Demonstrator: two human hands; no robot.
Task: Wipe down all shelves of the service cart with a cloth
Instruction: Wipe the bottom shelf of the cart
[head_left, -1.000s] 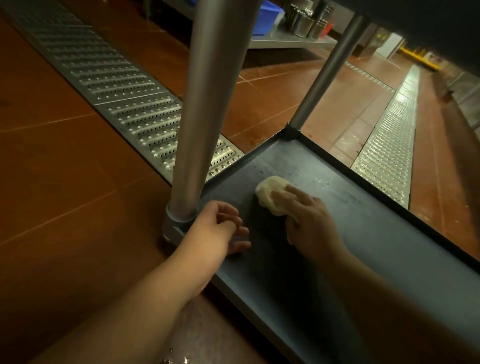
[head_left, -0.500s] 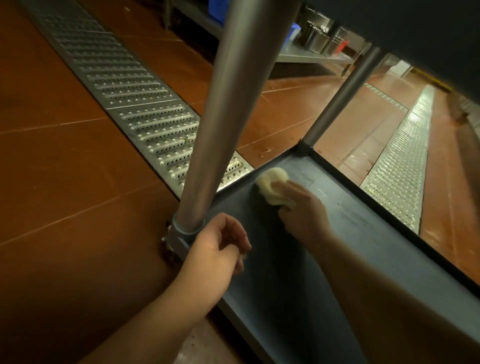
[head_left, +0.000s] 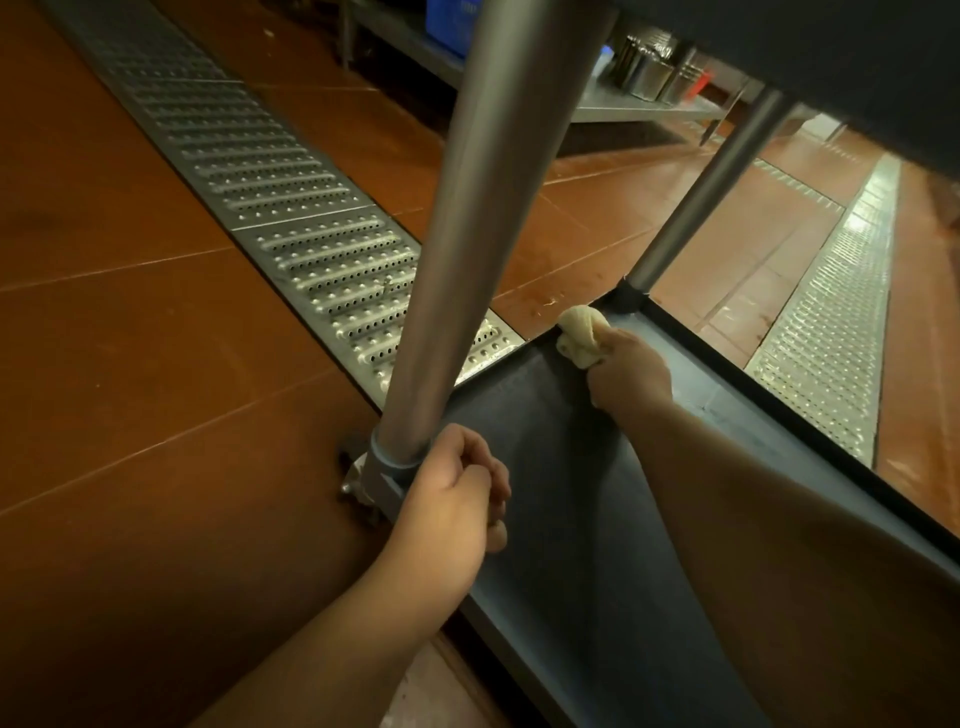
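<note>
The bunched cream cloth (head_left: 581, 336), gripped in the right hand (head_left: 629, 375), has been pushed up to the far corner of the cart's dark grey bottom shelf (head_left: 561, 519), so that end looks nearly done, while the loosely curled, empty left hand (head_left: 451, 503) is kept beside the round metal post (head_left: 467, 249).

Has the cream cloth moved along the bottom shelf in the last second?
Yes. The crumpled cream cloth, in the right hand, has travelled from mid-shelf toward the far corner of the dark grey bottom shelf, ending near the far metal cart post.
</note>
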